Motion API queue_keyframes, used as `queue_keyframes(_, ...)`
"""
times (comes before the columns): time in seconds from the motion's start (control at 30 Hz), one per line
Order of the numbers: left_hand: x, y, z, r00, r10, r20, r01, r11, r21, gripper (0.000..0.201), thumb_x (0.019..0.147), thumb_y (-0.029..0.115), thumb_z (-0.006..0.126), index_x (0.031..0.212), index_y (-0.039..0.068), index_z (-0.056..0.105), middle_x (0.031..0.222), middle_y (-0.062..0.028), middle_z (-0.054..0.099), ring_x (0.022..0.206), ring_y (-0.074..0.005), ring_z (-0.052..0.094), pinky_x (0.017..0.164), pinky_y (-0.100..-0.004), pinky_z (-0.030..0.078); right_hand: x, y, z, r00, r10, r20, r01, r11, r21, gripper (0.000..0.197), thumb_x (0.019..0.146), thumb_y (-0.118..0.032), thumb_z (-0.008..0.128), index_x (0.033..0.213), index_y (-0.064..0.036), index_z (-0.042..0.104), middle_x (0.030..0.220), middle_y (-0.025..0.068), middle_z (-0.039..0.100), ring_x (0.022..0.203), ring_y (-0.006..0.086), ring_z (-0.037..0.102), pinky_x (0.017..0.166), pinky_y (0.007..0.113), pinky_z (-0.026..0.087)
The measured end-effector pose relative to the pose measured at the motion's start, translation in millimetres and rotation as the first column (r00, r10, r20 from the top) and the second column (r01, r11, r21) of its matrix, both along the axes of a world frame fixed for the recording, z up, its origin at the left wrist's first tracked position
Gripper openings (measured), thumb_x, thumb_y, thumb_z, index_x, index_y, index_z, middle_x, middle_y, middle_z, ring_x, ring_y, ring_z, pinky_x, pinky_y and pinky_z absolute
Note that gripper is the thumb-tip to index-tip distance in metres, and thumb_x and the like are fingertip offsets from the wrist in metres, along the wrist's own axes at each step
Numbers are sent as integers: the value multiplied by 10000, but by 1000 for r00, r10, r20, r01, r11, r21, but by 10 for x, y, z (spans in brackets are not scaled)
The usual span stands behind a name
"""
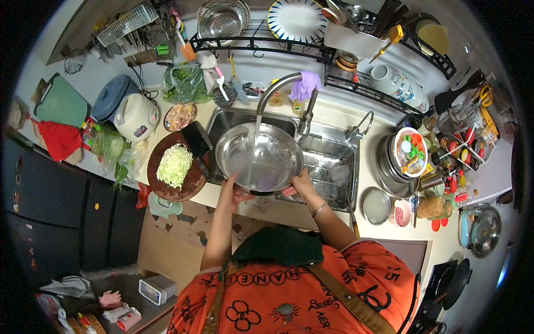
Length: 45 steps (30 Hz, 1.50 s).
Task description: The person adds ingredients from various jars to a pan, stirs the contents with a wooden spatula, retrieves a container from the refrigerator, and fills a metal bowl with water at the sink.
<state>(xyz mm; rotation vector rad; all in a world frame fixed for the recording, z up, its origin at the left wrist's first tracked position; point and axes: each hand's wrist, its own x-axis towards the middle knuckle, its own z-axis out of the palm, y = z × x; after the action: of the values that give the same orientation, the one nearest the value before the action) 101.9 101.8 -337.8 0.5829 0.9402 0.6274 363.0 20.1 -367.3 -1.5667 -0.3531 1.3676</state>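
Both of my hands grip the near rim of a wide stainless steel basin (287, 149) over the left bowl of the sink (222, 116). My left hand (233, 192) is at its near left, my right hand (301, 185) at its near right, fingers curled under the edge. Water runs from the curved faucet (278, 84) into the basin, and some water lies in it. To the left, a round wooden cutting board (157, 161) bears a heap of chopped pale green vegetable (174, 166). A dark cleaver (196, 139) lies on the board's right edge.
The sink's right bowl (340, 192) holds a wire rack. Right of it stand a metal bowl of cloudy liquid (376, 205), a pink bowl (399, 214) and stacked basins (384, 167). A rice cooker (135, 117) and raw meat plate (179, 117) are at left. Black shelves (267, 43) hang above.
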Motion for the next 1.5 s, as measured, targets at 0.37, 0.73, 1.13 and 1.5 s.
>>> queue_keyframes(0.37,167,-289,-513,985,49,163,-29,992,-122,478,812,126,530,1220,-111,451,989,-190,638,910,-362,675,797,-581,605,79,-265,42,936,-26,351,-5,996,89,541,873,31,496,1322,8,194,894,297,604,533,344,674,406,403,567)
queue_keyframes(0.73,136,-438,-1005,977,15,215,13,991,-130,722,768,131,598,1419,77,289,1235,-212,544,1001,-380,639,782,-569,600,184,-342,-405,905,87,417,-97,995,2,577,885,11,501,1329,42,135,887,300,617,561,342,687,426,399,567)
queue_keyframes(1.13,122,-415,-1145,963,-37,266,54,997,-58,735,794,119,617,1438,96,264,1329,-208,478,1144,-388,579,824,-603,580,275,-278,-500,913,186,363,-156,981,-111,399,917,-22,506,1159,-29,189,922,261,571,575,329,688,424,403,574)
queue_keyframes(1.5,143,-432,-972,976,-40,212,56,996,-67,635,838,184,634,1388,28,355,1245,-182,576,1063,-327,640,826,-516,601,233,-286,-404,918,170,359,-142,984,-104,499,929,-47,488,1289,1,146,1004,284,603,586,317,694,434,379,571)
